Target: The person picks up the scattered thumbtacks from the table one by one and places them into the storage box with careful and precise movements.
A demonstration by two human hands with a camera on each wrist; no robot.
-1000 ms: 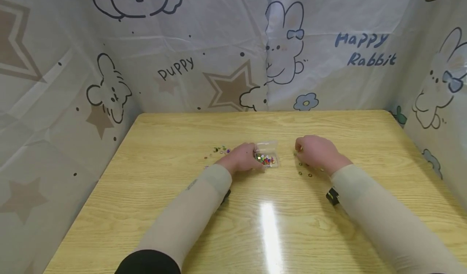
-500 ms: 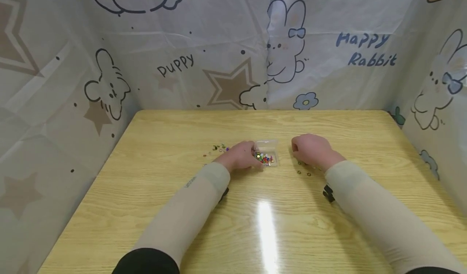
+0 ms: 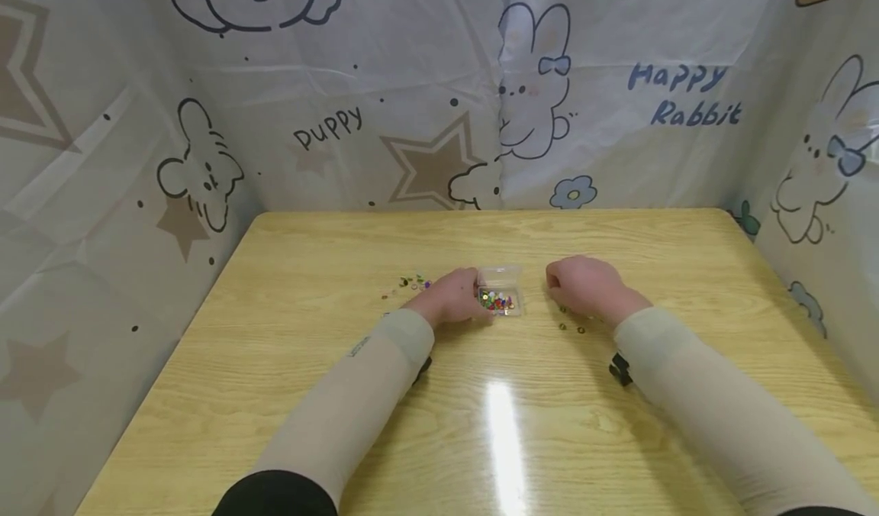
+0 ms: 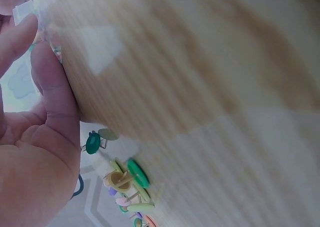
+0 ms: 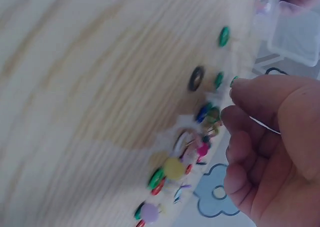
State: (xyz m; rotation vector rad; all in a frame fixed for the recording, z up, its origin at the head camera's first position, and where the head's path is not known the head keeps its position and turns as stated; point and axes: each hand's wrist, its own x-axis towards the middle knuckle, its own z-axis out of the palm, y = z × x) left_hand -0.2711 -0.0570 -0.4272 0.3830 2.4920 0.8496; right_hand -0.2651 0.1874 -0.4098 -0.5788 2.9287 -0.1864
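Observation:
My left hand (image 3: pixel 455 295) grips the left side of a small clear plastic box (image 3: pixel 501 274), its lid tipped back. Inside lie many coloured paper fasteners (image 3: pixel 497 300). In the left wrist view the thumb and fingers bend around the box's edge. To the right of the box is my right hand (image 3: pixel 586 283), low over the table with fingers curled. Its thumb and forefinger pinch a small green paper fastener (image 5: pixel 234 81) in the right wrist view. Beneath that hand lie loose round-headed fasteners, among them a dark ring-shaped one (image 5: pixel 196 78) and a yellow one (image 5: pixel 174 168).
Another scatter of loose fasteners (image 3: pixel 412 280) lies left of the left hand; a green one (image 4: pixel 138 173) stands out in the left wrist view. The wood-grain table (image 3: pixel 309 348) is enclosed by a printed cloth (image 3: pixel 309 66) behind and at both sides.
My right hand has shifted slightly left towards the box and now covers a green fastener seen beside its fingertips earlier. The left hand and the box have stayed in place.

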